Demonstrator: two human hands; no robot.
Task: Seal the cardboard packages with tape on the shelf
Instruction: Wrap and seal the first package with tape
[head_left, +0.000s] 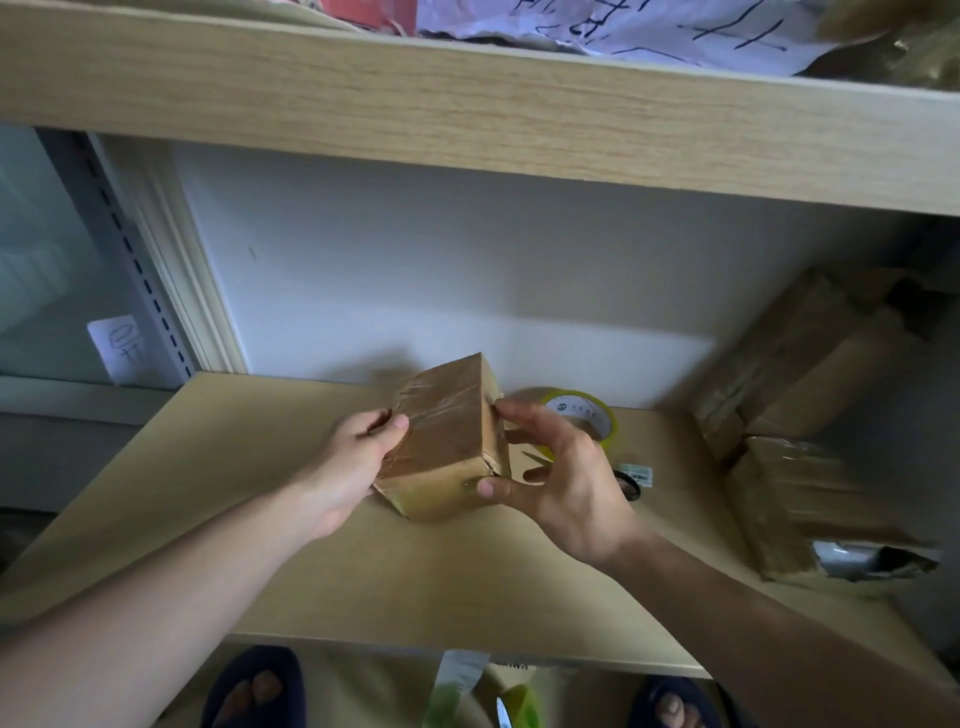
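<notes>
Cardboard package (447, 431) tilted, top taped (glossy, wrinkled), held both sides.

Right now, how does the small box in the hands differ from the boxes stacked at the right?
The small box is held tilted by the left hand and right hand; the stacked boxes lie untouched. It is smaller and intact; the lowest stacked box looks torn. All are taped brown cardboard.

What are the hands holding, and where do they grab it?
Both hands hold the small cardboard box. The left hand grips its left side, thumb on the taped top; the right hand pinches its right side and near corner.
</notes>
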